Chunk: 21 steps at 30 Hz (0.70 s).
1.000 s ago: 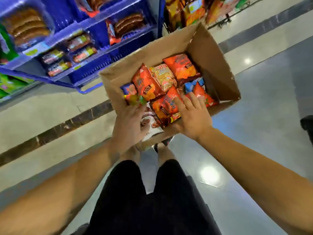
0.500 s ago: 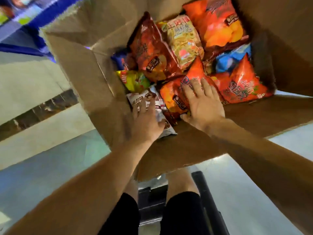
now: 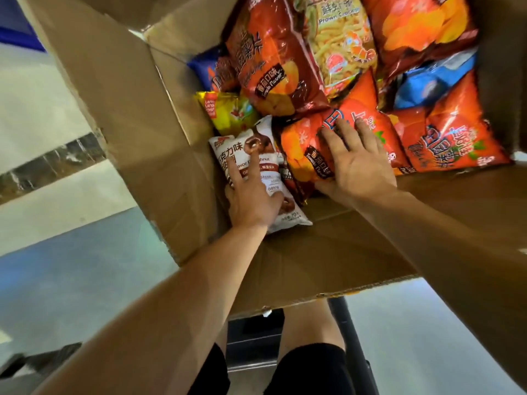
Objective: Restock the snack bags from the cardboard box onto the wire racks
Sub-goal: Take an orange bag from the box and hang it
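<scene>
1. Reaching into the open cardboard box (image 3: pixel 137 115), both hands are at the picking step; no bag is lifted yet, and no wire rack is in view.
2. Left hand (image 3: pixel 251 195): fingers spread nearly straight, resting on the white doughnut bag (image 3: pixel 242 149), which lies under its grip against the box's left wall; nothing is clasped.
3. Right hand (image 3: pixel 356 166): fingers extended flat on the orange tomato chip bag (image 3: pixel 302 143), just right of the left grip; the thumb sits at the bag's near edge, and whether it hooks beneath cannot be told.
4. Beyond both grips lie more snack bags, including a prawn cracker bag (image 3: pixel 342 44).
5. Next move, judged: curl the fingers round each bag's edge, lift clear, then turn to the racks.
</scene>
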Available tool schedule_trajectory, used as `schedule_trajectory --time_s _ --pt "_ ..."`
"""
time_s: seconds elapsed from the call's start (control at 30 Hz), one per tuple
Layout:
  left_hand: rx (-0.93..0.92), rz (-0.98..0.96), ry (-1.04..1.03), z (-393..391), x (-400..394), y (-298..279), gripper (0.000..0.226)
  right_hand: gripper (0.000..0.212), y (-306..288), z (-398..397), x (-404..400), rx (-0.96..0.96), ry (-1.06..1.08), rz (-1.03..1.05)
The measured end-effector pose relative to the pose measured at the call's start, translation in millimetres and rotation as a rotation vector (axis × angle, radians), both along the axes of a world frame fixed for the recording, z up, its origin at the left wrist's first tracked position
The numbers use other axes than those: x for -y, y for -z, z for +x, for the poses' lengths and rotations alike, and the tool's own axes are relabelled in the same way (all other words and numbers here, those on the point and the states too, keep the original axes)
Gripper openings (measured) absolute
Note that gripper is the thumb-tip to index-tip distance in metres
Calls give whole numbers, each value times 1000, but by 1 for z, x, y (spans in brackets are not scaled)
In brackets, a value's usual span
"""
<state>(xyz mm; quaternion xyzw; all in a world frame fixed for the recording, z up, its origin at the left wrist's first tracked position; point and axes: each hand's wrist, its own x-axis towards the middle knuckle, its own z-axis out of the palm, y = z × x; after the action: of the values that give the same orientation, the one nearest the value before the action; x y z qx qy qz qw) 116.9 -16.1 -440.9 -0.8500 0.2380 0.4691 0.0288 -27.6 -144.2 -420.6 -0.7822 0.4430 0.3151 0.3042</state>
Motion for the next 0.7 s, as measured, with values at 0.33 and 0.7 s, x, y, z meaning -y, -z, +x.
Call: schedule_trajectory --time_s 0.33,0.7 --pt "82 -488 328 9 12 -97 106 57 -81 27 6 399 1026 527" --pt "-367 -777 204 -37 79 -79 89 55 -68 -41 48 648 1620 319"
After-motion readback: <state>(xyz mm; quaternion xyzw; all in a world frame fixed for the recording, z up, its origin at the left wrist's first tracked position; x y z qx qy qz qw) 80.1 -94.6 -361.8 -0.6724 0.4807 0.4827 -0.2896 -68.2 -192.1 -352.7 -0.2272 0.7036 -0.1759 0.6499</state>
